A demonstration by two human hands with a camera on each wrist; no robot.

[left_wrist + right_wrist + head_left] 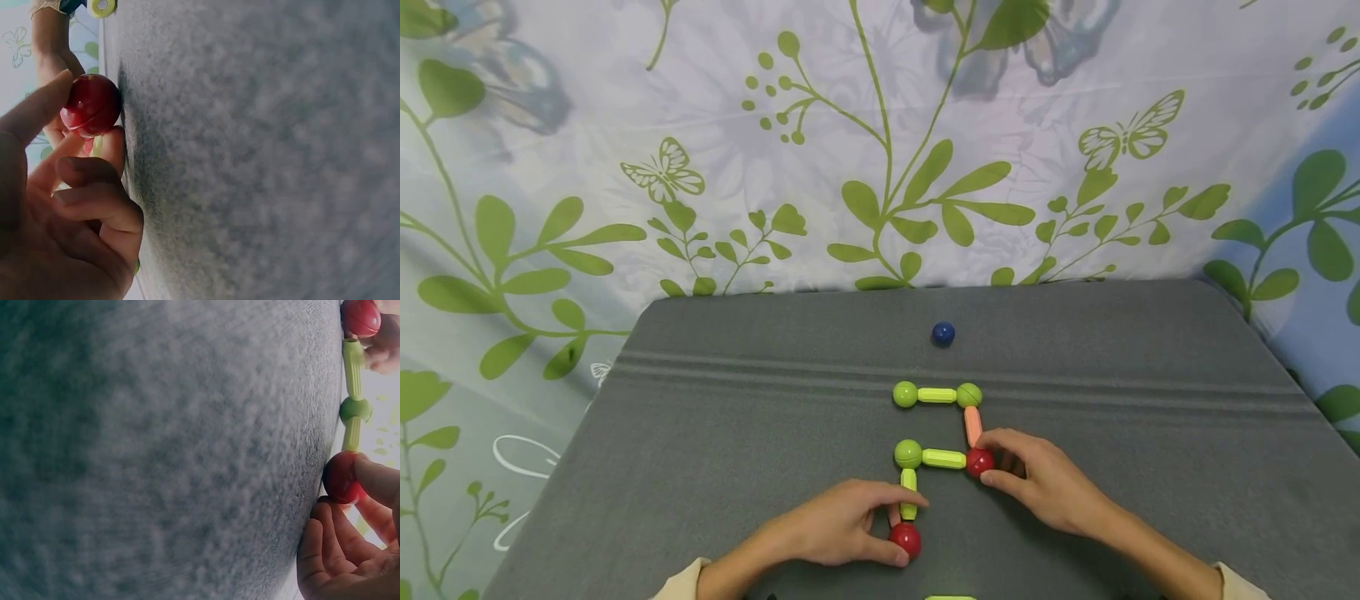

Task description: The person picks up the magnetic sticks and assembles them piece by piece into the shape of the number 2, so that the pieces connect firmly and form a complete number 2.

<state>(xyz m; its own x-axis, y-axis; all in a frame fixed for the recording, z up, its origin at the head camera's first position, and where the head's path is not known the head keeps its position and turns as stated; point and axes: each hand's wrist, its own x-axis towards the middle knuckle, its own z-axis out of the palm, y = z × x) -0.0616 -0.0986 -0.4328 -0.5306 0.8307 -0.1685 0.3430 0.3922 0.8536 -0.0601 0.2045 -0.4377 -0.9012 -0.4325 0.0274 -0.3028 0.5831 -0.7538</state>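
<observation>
A chain of balls and rods lies on the grey table. At its near end my left hand pinches a red ball between thumb and fingers, its index finger stretched over a yellow-green rod. That rod points up to a green ball, joined by another yellow-green rod to a second red ball. My right hand holds this second red ball between thumb and fingers. From it a salmon rod runs to a far green ball.
From the far green ball a yellow-green rod leads left to another green ball. A loose blue ball sits farther back on the grey table. Part of a yellow-green piece shows at the bottom edge. A patterned curtain hangs behind.
</observation>
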